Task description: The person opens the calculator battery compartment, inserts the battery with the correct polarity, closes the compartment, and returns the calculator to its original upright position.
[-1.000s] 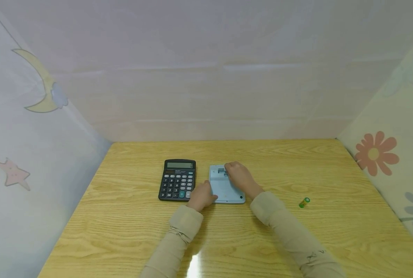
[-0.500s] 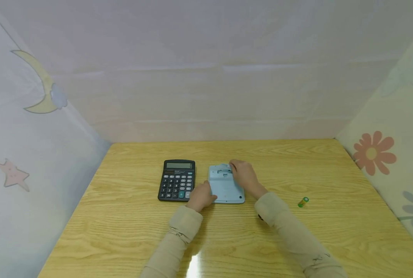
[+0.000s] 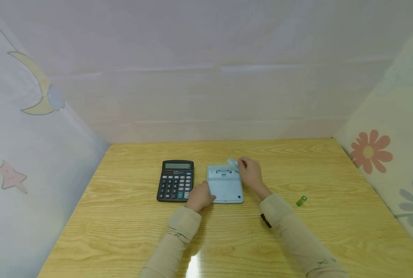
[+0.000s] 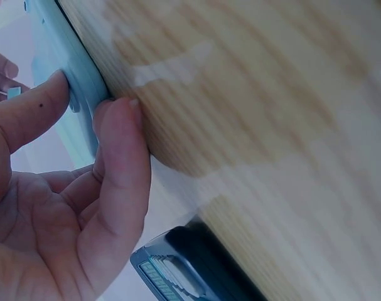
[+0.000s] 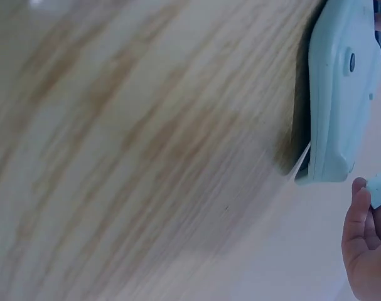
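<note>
A light blue calculator (image 3: pixel 225 189) lies face down on the table, its back up and the battery compartment (image 3: pixel 224 172) near its far edge uncovered. My left hand (image 3: pixel 199 196) pinches its left edge, thumb on the back and a finger against the side, as the left wrist view shows. Just above the far right corner, my right hand (image 3: pixel 251 173) pinches a small light blue battery cover (image 3: pixel 232 163) and holds it tilted, apart from the calculator. In the right wrist view this cover (image 5: pixel 380 188) sticks out from between thumb and fingers.
A black desk calculator (image 3: pixel 175 180) lies face up close to the left hand. To the right, a small green battery (image 3: pixel 301 200) sits on the wooden table (image 3: pixel 123 231). Cloth walls (image 3: pixel 206 77) stand behind and at both sides. Something small and dark (image 3: pixel 266 221) shows beside the right sleeve.
My right hand has lifted the battery cover off the blue calculator's back and moved it to the right, baring the compartment. The left hand keeps its grip on the edge.
</note>
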The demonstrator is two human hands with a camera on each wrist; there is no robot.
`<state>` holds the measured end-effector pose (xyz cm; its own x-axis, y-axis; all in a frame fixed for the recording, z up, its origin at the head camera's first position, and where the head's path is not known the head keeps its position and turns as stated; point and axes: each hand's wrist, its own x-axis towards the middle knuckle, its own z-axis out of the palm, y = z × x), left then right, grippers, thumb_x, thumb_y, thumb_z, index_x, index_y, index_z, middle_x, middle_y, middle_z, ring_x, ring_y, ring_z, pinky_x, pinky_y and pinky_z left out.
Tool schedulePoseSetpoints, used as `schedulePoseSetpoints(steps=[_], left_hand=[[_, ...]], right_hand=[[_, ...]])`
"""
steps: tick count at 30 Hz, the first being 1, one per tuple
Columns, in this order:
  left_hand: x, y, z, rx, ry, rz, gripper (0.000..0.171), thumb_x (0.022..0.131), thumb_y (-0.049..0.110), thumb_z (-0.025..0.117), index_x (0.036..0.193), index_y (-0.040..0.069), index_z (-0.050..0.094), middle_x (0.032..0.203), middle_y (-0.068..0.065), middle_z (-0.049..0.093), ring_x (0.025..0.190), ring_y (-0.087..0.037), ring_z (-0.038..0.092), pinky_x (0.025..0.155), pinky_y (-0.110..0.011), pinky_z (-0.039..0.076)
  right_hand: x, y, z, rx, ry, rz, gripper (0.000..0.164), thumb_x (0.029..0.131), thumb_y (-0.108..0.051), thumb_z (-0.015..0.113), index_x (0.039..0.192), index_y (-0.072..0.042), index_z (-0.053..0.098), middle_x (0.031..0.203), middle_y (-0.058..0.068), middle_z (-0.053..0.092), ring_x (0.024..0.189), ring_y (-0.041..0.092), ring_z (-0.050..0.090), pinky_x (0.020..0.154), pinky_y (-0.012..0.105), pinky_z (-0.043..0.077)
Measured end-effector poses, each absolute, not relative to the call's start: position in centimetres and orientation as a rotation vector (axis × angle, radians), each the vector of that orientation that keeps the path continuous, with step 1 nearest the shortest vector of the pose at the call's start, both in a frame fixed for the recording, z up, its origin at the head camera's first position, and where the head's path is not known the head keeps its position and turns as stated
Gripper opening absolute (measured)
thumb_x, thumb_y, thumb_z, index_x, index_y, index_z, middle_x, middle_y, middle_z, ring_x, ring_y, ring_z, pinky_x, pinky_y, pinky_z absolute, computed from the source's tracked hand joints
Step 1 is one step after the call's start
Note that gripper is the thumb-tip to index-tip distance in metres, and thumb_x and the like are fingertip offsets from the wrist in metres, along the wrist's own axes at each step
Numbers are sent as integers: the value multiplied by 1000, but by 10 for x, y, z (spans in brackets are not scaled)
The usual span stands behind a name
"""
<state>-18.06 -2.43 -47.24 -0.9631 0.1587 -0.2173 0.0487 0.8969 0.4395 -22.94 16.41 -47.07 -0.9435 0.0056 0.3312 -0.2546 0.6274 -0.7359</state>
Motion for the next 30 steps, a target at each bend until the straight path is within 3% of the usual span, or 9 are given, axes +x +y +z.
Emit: schedulePoseSetpoints(steps=[11,20,30], left_hand=[[-179,-25,-471,177,2830,644,51,81,22,70,115,-10,50,95,-21,60,82,-28,59,66,-40,49],[-179,-25,-469,190,2823,647,52,81,22,70,116,-10,49,96,-21,60,84,-29,59,68,-40,48],[-180,-26,-471,182,2812,640,54,81,23,69,118,-11,47,97,-22,59,84,-29,58,68,-41,48]], right_hand=[[-231,173,-469,-161,-2537,1586,27,96,-13,43,110,7,57,100,24,61,80,36,62,57,25,48],[-229,182,-472,-284,-2493,1726,32,97,-11,40,116,12,52,103,31,59,80,37,64,68,41,52],[-233,196,-473,-532,-2565,1692,35,94,-11,38,117,11,53,111,29,55,78,30,64,61,28,51]])
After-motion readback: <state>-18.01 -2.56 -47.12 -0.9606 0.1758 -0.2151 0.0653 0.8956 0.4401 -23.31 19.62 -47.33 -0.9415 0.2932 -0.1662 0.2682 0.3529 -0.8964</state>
